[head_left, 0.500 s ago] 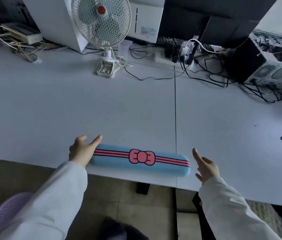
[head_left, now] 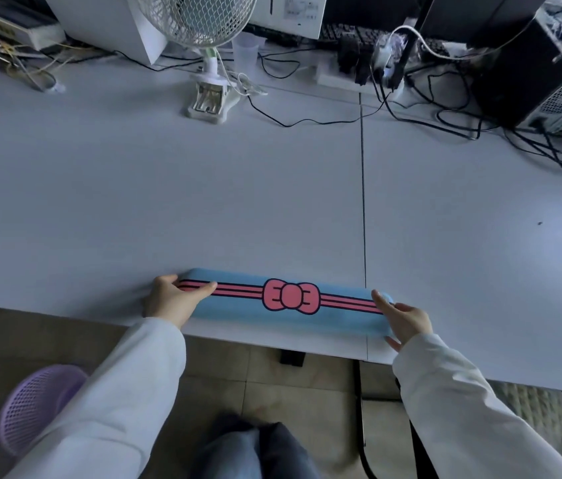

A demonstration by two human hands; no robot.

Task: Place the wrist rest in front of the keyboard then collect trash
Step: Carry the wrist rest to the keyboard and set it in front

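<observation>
Both hands now grip the wrist rest [head_left: 286,300] (lying left-right).

Left hand [head_left: 172,299], right hand [head_left: 407,319]: each clasps one rest end.

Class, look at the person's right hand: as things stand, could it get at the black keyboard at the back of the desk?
Probably not freely. The right hand is closed on one end of the wrist rest at the near edge, and the keyboard lies far back, behind a power strip and tangled cables.
</observation>
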